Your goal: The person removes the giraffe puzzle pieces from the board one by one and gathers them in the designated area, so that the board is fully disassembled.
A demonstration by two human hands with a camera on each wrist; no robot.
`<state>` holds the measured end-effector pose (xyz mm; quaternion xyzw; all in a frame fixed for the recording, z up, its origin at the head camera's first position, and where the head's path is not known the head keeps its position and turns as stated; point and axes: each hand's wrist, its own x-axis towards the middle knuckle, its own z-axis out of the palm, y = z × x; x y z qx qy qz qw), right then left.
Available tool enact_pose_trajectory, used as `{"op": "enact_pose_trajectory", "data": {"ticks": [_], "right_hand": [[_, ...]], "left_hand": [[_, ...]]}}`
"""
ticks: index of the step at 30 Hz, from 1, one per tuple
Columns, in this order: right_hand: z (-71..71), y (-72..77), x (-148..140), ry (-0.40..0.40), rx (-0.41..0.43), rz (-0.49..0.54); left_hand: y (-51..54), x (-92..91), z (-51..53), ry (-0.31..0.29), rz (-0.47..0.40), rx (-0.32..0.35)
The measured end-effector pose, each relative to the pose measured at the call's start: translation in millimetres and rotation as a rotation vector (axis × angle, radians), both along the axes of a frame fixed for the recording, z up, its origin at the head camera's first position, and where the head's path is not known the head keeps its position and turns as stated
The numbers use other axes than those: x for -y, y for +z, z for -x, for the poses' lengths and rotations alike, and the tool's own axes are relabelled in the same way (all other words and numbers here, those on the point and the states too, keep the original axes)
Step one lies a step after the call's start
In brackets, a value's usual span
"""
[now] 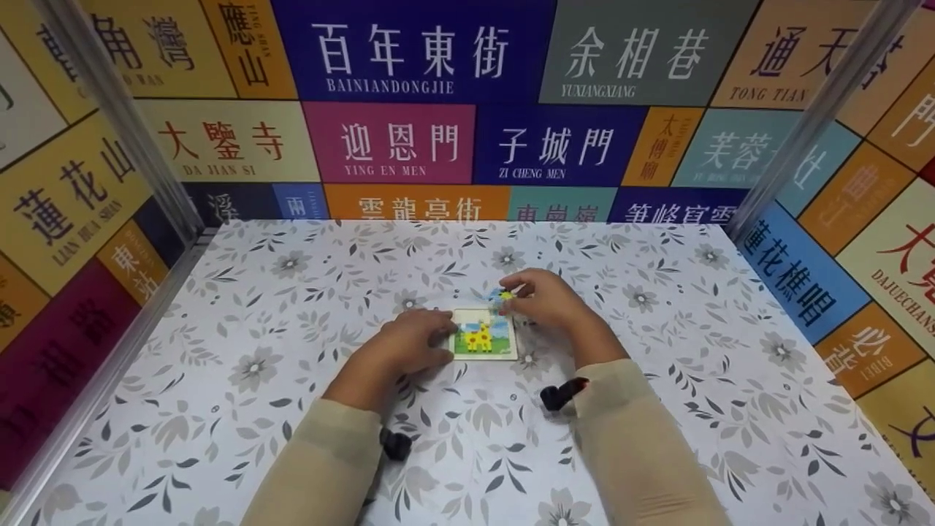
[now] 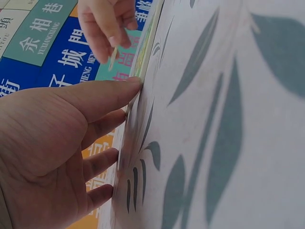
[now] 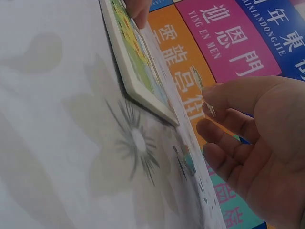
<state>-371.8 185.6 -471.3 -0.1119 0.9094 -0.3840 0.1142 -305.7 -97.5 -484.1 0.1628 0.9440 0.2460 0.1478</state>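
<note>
A small square puzzle board (image 1: pixel 517 343) with a pale rim and a yellow giraffe (image 1: pixel 478 337) lies flat on the table; its upper part shows bare pale wood. My left hand (image 1: pixel 415 341) rests at its left edge, the thumb by the near corner and the fingers loosely bent. In the left wrist view the left hand's (image 2: pixel 52 138) thumb tip touches the board's edge. Above the board's far right corner, my right hand (image 1: pixel 548 298) pinches a small thin piece (image 1: pixel 505 296) between thumb and finger. The right wrist view shows this piece (image 3: pixel 197 78) edge-on, clear of the board (image 3: pixel 147 106).
A floral-patterned cloth (image 1: pixel 256 438) covers the table. Beside the board, a small teal object (image 3: pixel 189 163) lies beneath the right hand in the right wrist view. Panels with large printed characters (image 1: pixel 409 51) stand behind and at both sides.
</note>
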Motion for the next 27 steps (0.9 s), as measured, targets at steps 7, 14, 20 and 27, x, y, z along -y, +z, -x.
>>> {"op": "enact_pose_trajectory", "data": {"ticks": [7, 14, 20, 27], "right_hand": [[3.3, -1.9, -40.1, -0.069, 0.016, 0.002], [4.4, -8.5, -62.8, -0.109, 0.058, 0.033], [5.8, -13.4, -72.4, -0.152, 0.077, 0.068], [8.4, -19.7, -78.4, -0.162, 0.095, 0.104]], "left_hand": [[1.5, -1.0, -3.3, 0.019, -0.016, -0.005], [0.1, -1.3, -3.1, 0.041, -0.015, 0.025], [0.5, -0.2, -2.8, 0.02, -0.01, 0.014], [0.6, -0.3, -2.4, 0.004, -0.002, -0.002]]}}
